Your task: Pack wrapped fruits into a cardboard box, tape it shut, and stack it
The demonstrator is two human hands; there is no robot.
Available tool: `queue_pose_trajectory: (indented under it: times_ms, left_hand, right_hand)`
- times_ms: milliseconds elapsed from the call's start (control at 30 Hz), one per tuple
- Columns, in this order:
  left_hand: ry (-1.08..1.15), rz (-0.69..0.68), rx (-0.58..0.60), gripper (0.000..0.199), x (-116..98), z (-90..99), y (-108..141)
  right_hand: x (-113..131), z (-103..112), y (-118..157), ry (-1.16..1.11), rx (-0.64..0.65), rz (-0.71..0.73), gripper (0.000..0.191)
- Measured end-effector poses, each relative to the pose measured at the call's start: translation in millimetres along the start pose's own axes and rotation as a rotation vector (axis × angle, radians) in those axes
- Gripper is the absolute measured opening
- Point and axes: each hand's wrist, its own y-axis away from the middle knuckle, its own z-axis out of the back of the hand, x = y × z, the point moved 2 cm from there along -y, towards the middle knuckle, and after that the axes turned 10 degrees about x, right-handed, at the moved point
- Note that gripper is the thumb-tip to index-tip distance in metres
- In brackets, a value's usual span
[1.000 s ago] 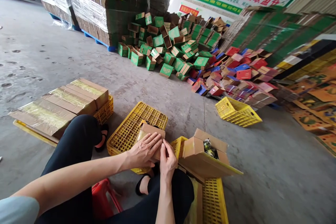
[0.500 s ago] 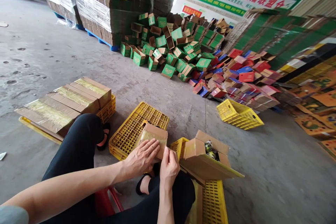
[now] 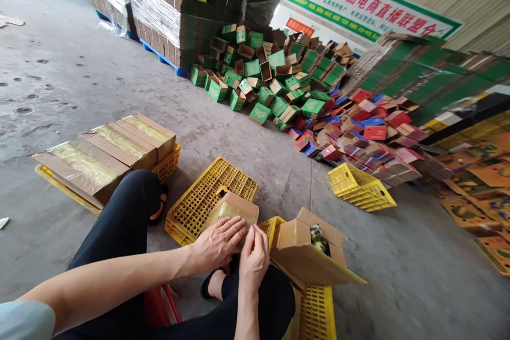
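Observation:
A small cardboard box (image 3: 244,204) with yellowish clear tape over it is in front of my knees, by an upturned yellow crate (image 3: 215,180). My left hand (image 3: 220,239) lies flat on the taped face, fingers stretched out. Beside it, my right hand (image 3: 255,256) is closed in a pinch at the box's near right edge; what its fingertips grip is hidden. An orange-and-black item (image 3: 222,190), only partly visible, sits behind the box. To the right stands an open cardboard box (image 3: 308,252) with dark and yellowish wrapped contents (image 3: 319,238).
Several taped boxes (image 3: 103,154) rest on a yellow crate (image 3: 169,162) at left. Another yellow crate (image 3: 360,186) stands on the floor at right. Beyond are piles of green cartons (image 3: 261,111) and red-and-blue cartons (image 3: 374,132), plus wrapped stacks (image 3: 157,16) on blue pallets.
The camera view has shifted and tilted slightly. Both hands stay at the taped box, the left flat on it and the right pinched at its edge.

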Motion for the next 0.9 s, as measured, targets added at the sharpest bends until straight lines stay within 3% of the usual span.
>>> queue_pose_trajectory:
  times_ms: [200,400,633,900]
  left_hand:
    - [0.067,0.045,0.019,0.091,20,5.1,19]
    - [0.073,0.101,-0.083,0.09,22,8.3,32]
    - [0.047,0.165,-0.263,0.093,26,18.7,16]
    - [0.006,0.114,-0.268,0.095,39,24.3,3]
  right_hand:
    - [-2,-2,-2,0.003,-0.019,0.011,0.042]
    - [0,-5,-3,-0.004,-0.042,0.006,0.042]
    - [-4,-7,-2,0.009,-0.08,0.03,0.042]
    - [-4,-11,0,0.001,-0.14,0.064,0.04]
